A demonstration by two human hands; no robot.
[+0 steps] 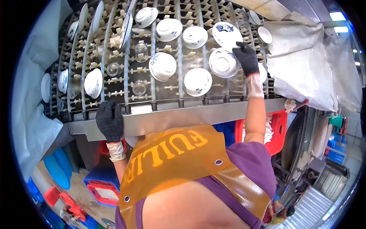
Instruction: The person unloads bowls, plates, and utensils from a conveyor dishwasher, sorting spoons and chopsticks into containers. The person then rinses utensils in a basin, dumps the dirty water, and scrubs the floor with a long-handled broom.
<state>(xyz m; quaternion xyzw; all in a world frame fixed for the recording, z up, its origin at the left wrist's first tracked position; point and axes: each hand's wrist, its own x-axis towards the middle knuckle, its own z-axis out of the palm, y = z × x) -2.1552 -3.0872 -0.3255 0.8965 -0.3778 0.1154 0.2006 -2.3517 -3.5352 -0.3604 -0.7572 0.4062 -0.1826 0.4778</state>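
Observation:
My right hand, in a black glove over a pale cuff, reaches onto the slatted conveyor. Its bent fingers are at the rim of a white bowl with blue decoration, gripping its edge. Just above those fingertips lies a white dish with a blue pattern. My left hand, also black-gloved, rests at the conveyor's metal front edge, fingers extended and holding nothing visible. Nearest it is a tilted white bowl. Other white bowls sit upside down between the rails.
Small clear glass cups and upright plates stand among the conveyor's pegs. Plastic sheeting hangs at both sides. A red basket with white items is below my right arm; a red-and-blue crate is lower left.

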